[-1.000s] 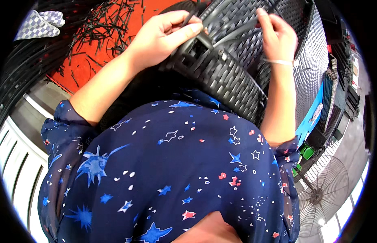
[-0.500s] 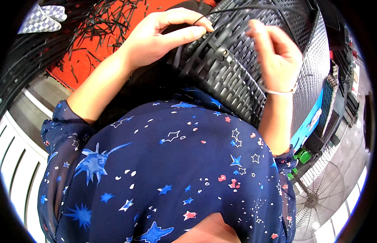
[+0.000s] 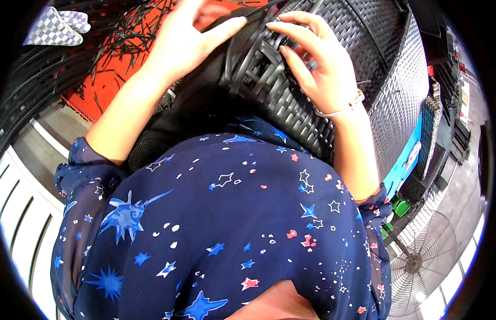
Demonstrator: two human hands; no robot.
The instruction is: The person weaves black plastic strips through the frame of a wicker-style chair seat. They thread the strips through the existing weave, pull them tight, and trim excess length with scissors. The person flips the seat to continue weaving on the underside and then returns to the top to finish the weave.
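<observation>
A black woven wicker piece (image 3: pixel 290 101), made of glossy flat strips, lies in front of me, its near rim toward my lap. My right hand (image 3: pixel 328 69) is over its rim, thumb and fingers bent but apart, fingertips at the loose strip ends. To the left, my left hand (image 3: pixel 178 45) is raised beside the weave, its thumb stretched out away from the other fingers. Those fingers are blurred and partly cut off by the upper edge. A dark strip passes between the two hands near the rim; I cannot tell whether either hand touches it.
Black strip offcuts (image 3: pixel 125 48) are scattered on a red surface (image 3: pixel 98 90) to the left. A checkered cloth item (image 3: pixel 56 26) is at the far left, by a bundle of long black strips (image 3: pixel 24 101). A large fan (image 3: pixel 418 264) stands at the lower right.
My left hand has moved up and left, away from the rim. My right hand has come down and left onto the weave, its fingers spreading from a pinch.
</observation>
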